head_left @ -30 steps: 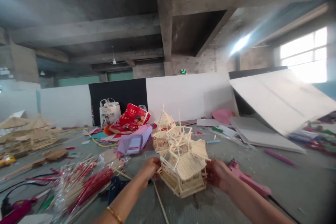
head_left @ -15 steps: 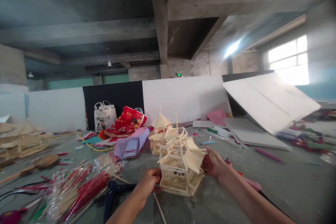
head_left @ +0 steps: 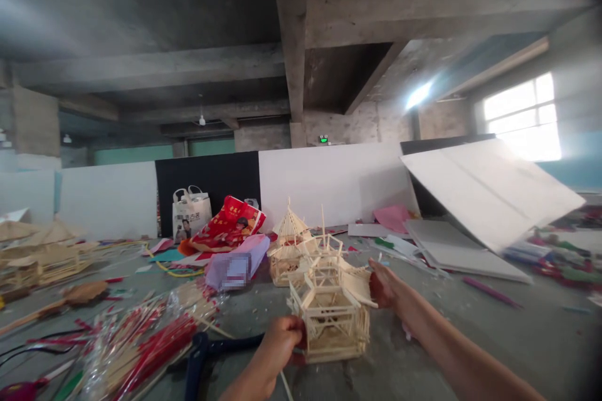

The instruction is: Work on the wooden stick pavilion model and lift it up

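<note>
A model pavilion [head_left: 335,326] built of thin pale wooden sticks stands on the grey table, with open frame tiers and a thin stick rising from its top. A slatted roof panel [head_left: 358,285] covers its right side. My left hand [head_left: 283,339] grips the lower left corner, fingers curled and partly hidden. At the right edge of the roof panel, my right hand [head_left: 385,288] holds the model, its fingertips out of sight behind it. Just behind stands a second stick model [head_left: 290,225] with a pointed roof.
Bundled sticks in clear plastic [head_left: 155,348] and a dark blue tool [head_left: 200,351] lie left. Behind them are purple cloth [head_left: 254,257], a red bag [head_left: 230,225] and a white tote [head_left: 192,216]. White boards [head_left: 489,191] lean at right. More wooden models [head_left: 51,257] stand far left.
The pavilion has turned between my hands: its roof panel now faces further right and an open side faces me. My left hand has moved right with it. The view has shifted slightly.
</note>
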### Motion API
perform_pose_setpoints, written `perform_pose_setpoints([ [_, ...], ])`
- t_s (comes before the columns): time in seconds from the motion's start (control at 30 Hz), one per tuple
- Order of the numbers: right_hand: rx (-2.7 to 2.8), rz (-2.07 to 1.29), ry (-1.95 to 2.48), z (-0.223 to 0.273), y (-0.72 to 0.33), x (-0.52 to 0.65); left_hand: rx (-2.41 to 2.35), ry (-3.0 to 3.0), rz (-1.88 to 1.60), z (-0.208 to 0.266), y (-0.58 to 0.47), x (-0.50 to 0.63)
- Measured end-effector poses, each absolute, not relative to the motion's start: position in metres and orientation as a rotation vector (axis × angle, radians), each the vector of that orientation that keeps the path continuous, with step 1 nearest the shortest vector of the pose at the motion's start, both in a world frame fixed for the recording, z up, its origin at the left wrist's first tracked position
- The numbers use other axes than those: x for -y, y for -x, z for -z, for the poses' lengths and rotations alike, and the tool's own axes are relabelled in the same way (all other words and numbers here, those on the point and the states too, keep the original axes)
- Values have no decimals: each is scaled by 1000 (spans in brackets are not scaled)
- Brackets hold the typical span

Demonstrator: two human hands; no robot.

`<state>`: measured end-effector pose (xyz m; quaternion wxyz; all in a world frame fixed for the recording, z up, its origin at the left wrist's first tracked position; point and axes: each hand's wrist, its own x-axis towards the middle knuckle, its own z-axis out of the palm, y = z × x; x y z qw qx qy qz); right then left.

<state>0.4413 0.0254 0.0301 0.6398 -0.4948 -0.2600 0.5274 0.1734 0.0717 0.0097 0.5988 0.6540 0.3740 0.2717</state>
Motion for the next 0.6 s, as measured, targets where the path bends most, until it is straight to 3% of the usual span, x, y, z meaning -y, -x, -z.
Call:
perform_pose_setpoints([
  [0.23, 503, -809, 1415, -66, -444, -20, -900, -1555, -601, 6, -193, -63],
  [0.37, 584, -466, 1320, -89, -439, 16, -879, -1654, -607, -1, -184, -59],
  [0.47, 662, -322, 1188, -76, -430, 69, -873, -1877, -824, -14, -167, -50],
  [0.6, 628, -547, 1330, -32, -418, 115, -751, -1738, -836, -1, -140, -16],
])
